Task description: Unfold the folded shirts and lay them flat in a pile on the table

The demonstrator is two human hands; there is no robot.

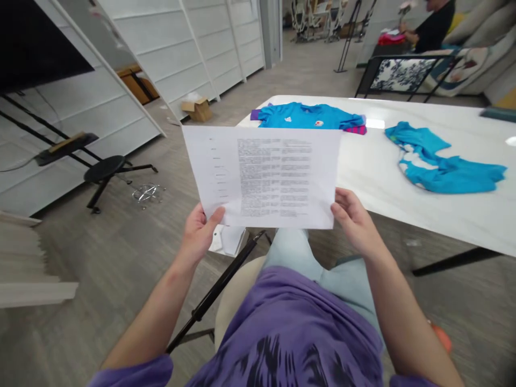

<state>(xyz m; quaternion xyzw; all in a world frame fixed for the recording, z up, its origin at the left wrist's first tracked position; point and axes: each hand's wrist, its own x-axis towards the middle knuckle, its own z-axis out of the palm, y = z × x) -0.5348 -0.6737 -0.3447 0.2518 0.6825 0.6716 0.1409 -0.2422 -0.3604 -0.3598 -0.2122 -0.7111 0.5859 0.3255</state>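
A white sheet of paper [274, 180] printed with columns of small text is held up in front of me; the text is too small to read. My left hand [201, 228] pinches its lower left corner, thumb on the printed face. At the lower right edge, my right hand [352, 215] grips the sheet between thumb and fingers. Behind the paper's top edge, a blue shirt [304, 115] lies spread on the white table [371, 177], with purple and pink-striped cloth showing under it. Farther right on the tabletop lies a crumpled blue garment [447, 161] with white patches.
A black pole [220, 287] slants beside my left leg. Papers [229, 239] lie below the sheet. Left are a black wheeled stand [107, 169] and a cardboard box [196, 109]. Another person [435, 27] sits at the far right, behind a black-framed chair [403, 74].
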